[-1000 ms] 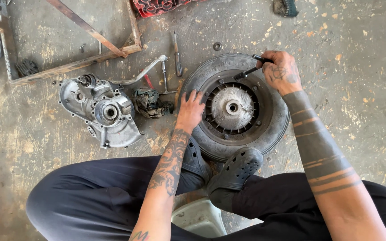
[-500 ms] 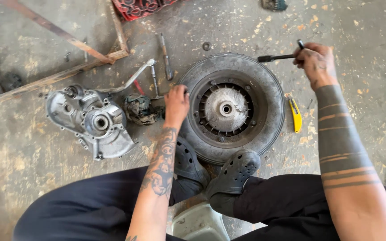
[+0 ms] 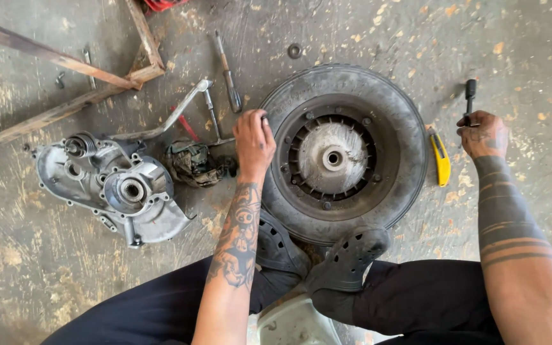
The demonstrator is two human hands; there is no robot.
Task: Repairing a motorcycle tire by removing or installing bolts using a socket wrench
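Fingers of the left hand (image 3: 254, 142) curl down on the tyre's (image 3: 410, 137) edge. Right hand (image 3: 482, 134) closes around a black-handled tool (image 3: 470, 91); a yellow knife (image 3: 441, 160) lies just beside those fingers.

Bare forearms, both tattooed: the left hand (image 3: 254, 142) leads to a forearm inked with a cartoon-like figure, the right hand (image 3: 484, 134) to solid dark bands (several, of varying width). Black trousers and dark perforated clogs (image 3: 346, 257).
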